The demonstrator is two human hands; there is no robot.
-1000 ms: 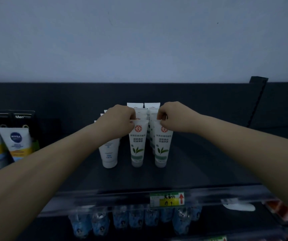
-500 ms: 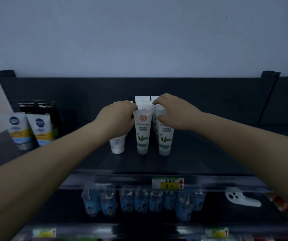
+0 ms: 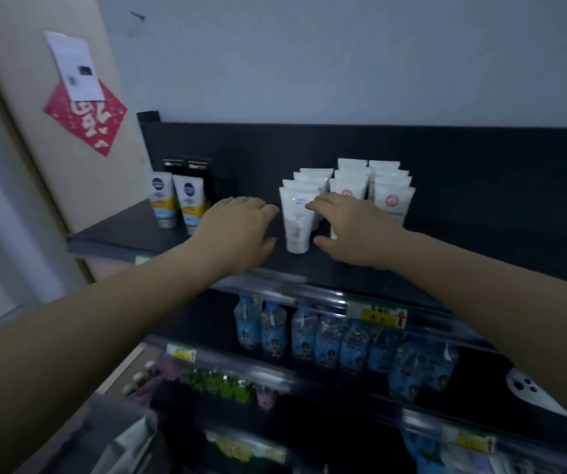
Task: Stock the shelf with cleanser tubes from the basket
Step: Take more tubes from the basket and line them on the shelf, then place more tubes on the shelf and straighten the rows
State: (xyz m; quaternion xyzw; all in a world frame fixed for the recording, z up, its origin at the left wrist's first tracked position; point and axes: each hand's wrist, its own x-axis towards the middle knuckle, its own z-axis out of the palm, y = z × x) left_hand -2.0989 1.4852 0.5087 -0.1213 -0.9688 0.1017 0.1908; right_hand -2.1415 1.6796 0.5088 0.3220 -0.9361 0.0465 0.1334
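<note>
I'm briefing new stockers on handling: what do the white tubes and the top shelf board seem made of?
White tubes: probably soft plastic, matte, judging by flat crimped ends and printed fronts. Top shelf board: dark and matte, flat; painted metal or laminate, the picture cannot settle which.

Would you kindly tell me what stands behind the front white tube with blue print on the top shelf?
Behind the front white tube, at least three more white tubes stand in a row. Only their crimped tops show; their bodies and labels are covered.
</note>
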